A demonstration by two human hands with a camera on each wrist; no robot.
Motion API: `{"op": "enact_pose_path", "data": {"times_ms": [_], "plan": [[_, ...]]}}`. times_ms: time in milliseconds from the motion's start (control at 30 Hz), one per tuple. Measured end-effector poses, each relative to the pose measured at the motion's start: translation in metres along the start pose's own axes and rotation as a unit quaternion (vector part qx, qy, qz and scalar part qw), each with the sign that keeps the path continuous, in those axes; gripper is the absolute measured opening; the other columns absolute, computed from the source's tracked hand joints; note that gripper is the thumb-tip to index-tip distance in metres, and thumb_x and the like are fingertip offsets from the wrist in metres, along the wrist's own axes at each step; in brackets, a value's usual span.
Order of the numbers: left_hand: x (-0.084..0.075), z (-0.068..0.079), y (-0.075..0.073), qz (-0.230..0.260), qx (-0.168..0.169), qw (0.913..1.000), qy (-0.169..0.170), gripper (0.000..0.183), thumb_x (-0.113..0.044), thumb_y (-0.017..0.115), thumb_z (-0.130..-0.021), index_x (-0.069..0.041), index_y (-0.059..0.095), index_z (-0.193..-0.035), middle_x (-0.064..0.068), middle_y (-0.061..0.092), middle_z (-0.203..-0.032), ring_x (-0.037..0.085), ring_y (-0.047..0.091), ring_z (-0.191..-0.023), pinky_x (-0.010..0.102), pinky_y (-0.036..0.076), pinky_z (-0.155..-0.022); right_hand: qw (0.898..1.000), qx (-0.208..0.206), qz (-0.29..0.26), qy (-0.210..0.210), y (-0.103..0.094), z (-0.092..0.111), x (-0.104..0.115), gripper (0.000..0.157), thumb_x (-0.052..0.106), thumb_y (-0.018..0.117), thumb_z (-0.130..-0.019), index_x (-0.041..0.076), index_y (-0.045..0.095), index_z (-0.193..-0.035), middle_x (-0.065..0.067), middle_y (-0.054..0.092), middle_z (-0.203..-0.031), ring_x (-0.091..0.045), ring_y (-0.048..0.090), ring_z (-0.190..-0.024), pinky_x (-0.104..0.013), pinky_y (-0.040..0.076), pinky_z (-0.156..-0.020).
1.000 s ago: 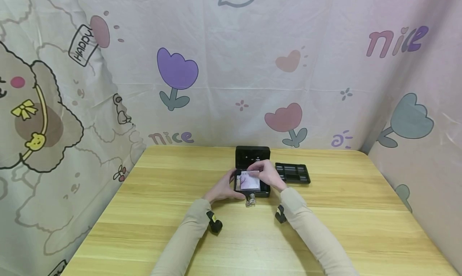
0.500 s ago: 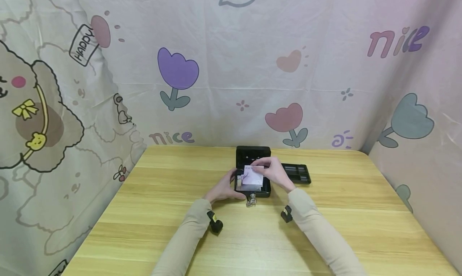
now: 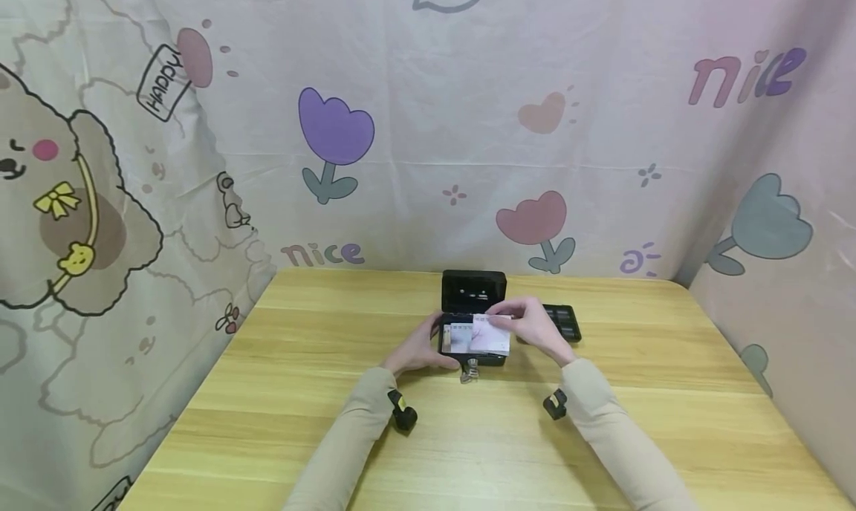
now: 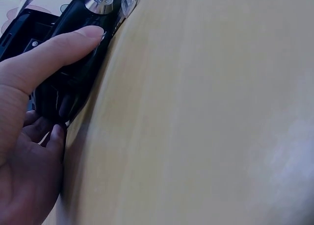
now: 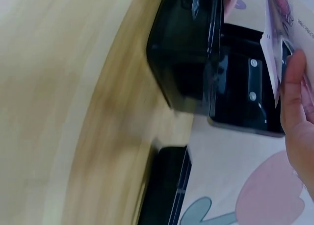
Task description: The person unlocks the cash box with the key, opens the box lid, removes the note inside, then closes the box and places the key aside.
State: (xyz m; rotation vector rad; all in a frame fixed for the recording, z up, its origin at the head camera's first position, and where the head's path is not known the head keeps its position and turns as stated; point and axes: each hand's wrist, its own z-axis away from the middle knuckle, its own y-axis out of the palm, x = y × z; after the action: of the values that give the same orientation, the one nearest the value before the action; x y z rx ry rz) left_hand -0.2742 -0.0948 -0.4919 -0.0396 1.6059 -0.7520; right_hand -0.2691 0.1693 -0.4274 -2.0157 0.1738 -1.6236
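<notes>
A black cash box (image 3: 493,361) stands on the table with its lid (image 3: 473,290) raised. My left hand (image 3: 417,349) holds the box at its left end; in the left wrist view the thumb (image 4: 73,44) lies along the front, near the lock (image 4: 99,2), with fingers round the end. Keys (image 3: 470,370) hang at the lock. Between thumb and fingers my right hand (image 3: 533,329) pinches a pale purple printed paper (image 3: 491,338) over the right part of the box. More printed papers (image 3: 460,340) lie inside, partly covered by it.
A black compartment tray (image 3: 567,323) lies right of the box, partly behind the right hand. Printed fabric (image 3: 428,125) hangs behind the wooden table (image 3: 321,318) and at both sides.
The right hand has lifted the purple paper from the pile and carried it to the right, baring papers on the left. The left hand keeps its hold on the box.
</notes>
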Motion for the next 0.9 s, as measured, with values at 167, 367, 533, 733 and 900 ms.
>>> {"op": "enact_pose_path", "data": {"times_ms": [167,367,533,733,900], "plan": [[0.0,-0.001,0.001,-0.007,0.003,0.9999,0.013,0.117,-0.014,0.091,-0.071,0.003,0.016,-0.158,0.025,0.023,-0.165,0.041,0.029,-0.152,0.047,0.028,-0.127,1.0,-0.008,0.018,0.002,-0.012,0.012,-0.01,0.021,0.022,0.075,-0.09,0.01,0.078,-0.107,-0.012,0.077,-0.112,-0.006,0.067,-0.089,-0.02,0.056,-0.074],[0.0,-0.001,0.002,-0.005,0.003,0.9999,0.011,0.117,-0.014,0.091,-0.07,0.001,0.017,-0.159,0.024,0.023,-0.165,0.04,0.028,-0.153,0.046,0.027,-0.127,1.0,-0.012,0.012,-0.001,-0.023,0.024,-0.022,0.023,0.016,0.076,-0.089,0.003,0.077,-0.107,-0.017,0.077,-0.109,-0.004,0.069,-0.089,-0.019,0.058,-0.073],[0.001,0.0,0.002,0.001,0.002,0.9999,0.015,0.117,-0.013,0.091,-0.07,0.002,0.017,-0.158,0.025,0.024,-0.165,0.04,0.029,-0.152,0.047,0.028,-0.127,1.0,-0.005,-0.003,0.003,-0.029,0.031,-0.03,0.022,0.011,0.075,-0.088,-0.002,0.076,-0.106,-0.022,0.076,-0.109,-0.005,0.069,-0.085,-0.019,0.057,-0.072],[0.001,0.0,0.002,0.001,-0.001,1.0,0.004,0.117,-0.014,0.091,-0.07,0.002,0.016,-0.159,0.024,0.023,-0.165,0.04,0.028,-0.152,0.046,0.027,-0.127,0.999,0.017,-0.02,0.021,-0.036,0.037,-0.043,0.024,0.006,0.073,-0.088,-0.006,0.073,-0.109,-0.026,0.073,-0.111,-0.006,0.067,-0.08,-0.02,0.057,-0.069],[0.002,0.001,0.001,-0.004,-0.002,1.0,0.0,0.118,-0.014,0.091,-0.071,0.003,0.015,-0.159,0.025,0.022,-0.166,0.04,0.029,-0.152,0.047,0.028,-0.127,0.999,0.032,-0.001,0.028,-0.041,0.04,-0.051,0.022,0.007,0.074,-0.087,-0.004,0.074,-0.107,-0.026,0.073,-0.113,-0.007,0.067,-0.084,-0.019,0.055,-0.072]]}}
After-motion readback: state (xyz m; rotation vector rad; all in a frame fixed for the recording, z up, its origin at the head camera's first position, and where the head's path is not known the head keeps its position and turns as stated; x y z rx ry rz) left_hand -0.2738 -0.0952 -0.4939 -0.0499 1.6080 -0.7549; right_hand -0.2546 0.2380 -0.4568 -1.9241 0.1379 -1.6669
